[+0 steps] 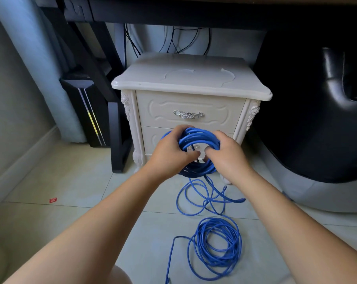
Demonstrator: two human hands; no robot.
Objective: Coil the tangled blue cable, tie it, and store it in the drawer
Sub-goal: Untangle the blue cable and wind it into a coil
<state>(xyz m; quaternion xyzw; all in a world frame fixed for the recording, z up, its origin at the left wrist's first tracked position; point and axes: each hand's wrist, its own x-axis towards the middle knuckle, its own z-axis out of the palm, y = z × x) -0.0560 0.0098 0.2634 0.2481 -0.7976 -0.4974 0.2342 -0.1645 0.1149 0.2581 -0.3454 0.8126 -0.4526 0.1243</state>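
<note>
Single head-worn wide-angle view, looking forward and down from close above both forearms toward nightstand [191, 111] and floor [71, 181].

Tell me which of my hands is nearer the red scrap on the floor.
Left. The left hand grips the blue coil on the side toward the red scrap; the right hand grips its opposite side, farther away.

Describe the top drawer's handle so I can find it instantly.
Find the white nightstand under the desk. Its upper drawer front carries a centred, ornate silver handle. Unlike the lower handle, half hidden behind the held blue coil, it shows fully.
</note>
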